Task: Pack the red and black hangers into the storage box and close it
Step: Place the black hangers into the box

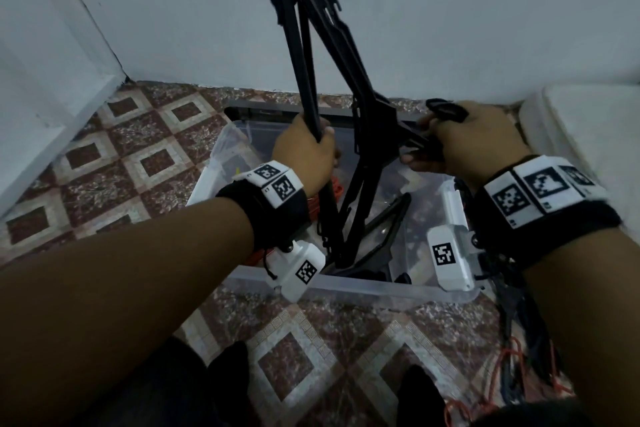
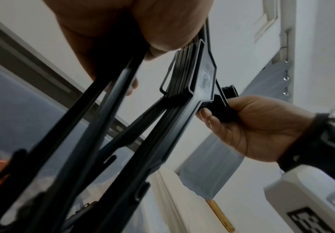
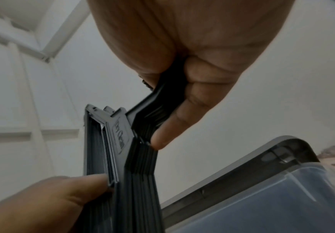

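Note:
A bundle of black hangers stands steeply tilted, its low end inside the clear storage box and its high end near the top of the head view. My left hand grips the straight bars of the black hangers. My right hand holds their hook necks, fingers curled round them. Some red hangers and another black hanger lie inside the box. The box's grey lid stands behind it against the wall.
The box sits on a patterned tile floor close to a white wall. More black and red hangers lie on the floor to the right of the box. A white bulky object stands at the right, a white door at the left.

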{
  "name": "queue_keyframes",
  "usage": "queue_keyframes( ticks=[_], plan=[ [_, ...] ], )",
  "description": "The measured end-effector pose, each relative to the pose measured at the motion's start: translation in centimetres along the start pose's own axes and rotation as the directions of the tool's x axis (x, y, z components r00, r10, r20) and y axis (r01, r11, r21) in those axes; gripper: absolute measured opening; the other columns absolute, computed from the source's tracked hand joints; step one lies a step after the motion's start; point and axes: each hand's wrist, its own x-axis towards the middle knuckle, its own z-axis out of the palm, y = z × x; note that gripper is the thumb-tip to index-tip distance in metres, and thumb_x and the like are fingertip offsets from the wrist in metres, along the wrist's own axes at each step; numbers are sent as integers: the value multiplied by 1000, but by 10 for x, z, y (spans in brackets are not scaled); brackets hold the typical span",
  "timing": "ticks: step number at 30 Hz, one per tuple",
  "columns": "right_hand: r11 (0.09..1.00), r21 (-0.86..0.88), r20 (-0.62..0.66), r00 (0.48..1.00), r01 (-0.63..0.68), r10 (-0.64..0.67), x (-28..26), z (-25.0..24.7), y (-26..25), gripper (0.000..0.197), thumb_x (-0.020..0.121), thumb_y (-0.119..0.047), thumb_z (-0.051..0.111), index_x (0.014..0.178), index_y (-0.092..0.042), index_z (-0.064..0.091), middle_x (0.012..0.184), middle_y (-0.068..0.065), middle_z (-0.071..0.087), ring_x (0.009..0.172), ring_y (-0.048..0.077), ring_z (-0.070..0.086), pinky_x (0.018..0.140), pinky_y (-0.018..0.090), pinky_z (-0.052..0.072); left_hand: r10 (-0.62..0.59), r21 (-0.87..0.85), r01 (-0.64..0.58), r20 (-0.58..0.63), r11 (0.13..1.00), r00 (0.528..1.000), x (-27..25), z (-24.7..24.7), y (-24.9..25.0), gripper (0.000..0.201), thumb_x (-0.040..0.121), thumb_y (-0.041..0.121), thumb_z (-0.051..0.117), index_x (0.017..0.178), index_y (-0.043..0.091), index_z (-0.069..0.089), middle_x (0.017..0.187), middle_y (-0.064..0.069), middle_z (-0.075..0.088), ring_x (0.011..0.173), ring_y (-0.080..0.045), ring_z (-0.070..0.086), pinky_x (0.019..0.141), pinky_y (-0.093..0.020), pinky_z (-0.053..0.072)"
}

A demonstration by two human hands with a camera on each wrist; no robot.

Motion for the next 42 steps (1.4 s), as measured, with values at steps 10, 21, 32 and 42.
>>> queue_keyframes(
  ticks=[10,21,32,42],
  plan=[
    [997,-79,45,999,22,-19,-10,29,3,19,100,-5,44,91,-10,59,88,16,70,63,36,72,64,45,62,-187,-151,173,-83,973,979,10,-10,0,27,99,36,47,117,16,55,85,-4,72,80,-25,70,75,-40,58],
    [817,-531,223,967,224,-120,3,10,13,89,81,-54,68,153,-28,24,153,3,39,136,23,43,107,42,41,228,243,-186,-154,952,961,12,-26,17,14,100,21,45,108,12,53,77,-1,56,61,-19,50,55,-29,31],
    [979,-116,30,985,169,-167,-1,36,17,59,60,-66,73,108,-33,61,102,-3,71,95,18,70,88,49,56,376,335,-379,75,863,923,-13,-7,37,22,94,11,47,115,6,51,98,-16,60,82,-31,53,63,-33,32],
    [991,99,-182,981,87,-68,11,42,24,10,77,-20,54,86,-17,58,72,-2,75,76,16,75,76,51,61,395,338,-401,90,851,914,-16,6,39,16,96,20,47,108,10,49,85,-9,58,68,-26,48,58,-33,34]
  ],
)
